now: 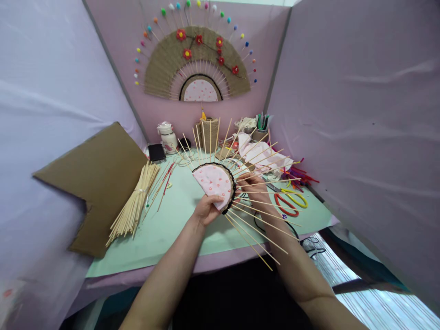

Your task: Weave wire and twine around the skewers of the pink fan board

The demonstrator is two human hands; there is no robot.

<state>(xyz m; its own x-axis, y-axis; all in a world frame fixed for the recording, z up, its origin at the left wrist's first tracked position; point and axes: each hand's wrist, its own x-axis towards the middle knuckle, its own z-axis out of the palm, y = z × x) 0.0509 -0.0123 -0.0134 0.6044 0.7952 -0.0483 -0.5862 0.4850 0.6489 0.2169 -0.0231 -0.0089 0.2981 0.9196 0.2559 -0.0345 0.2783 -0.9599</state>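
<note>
My left hand (206,210) grips the lower corner of a fan frame (212,181), its thumb lying over the front. The frame is a half-circle of pink flowered cloth with a black braided cord along its curved edge, and thin wooden sticks fan out from that edge. On the right side of the curve, my right hand (252,185) has its fingers bent behind the sticks, close to the black cord. Sticks partly cover those fingers, and whether they pinch a stick or the cord is hidden. The frame is held tilted above the pale green table (178,238).
A bundle of sticks (135,201) and brown cardboard (99,183) lie left. Red-and-yellow-handled scissors (287,204) and pipe cleaners (299,176) lie right. Twine spools (209,135), a white bottle (167,137) and pink cloth (263,153) are behind. A finished fan (161,64) hangs on the wall.
</note>
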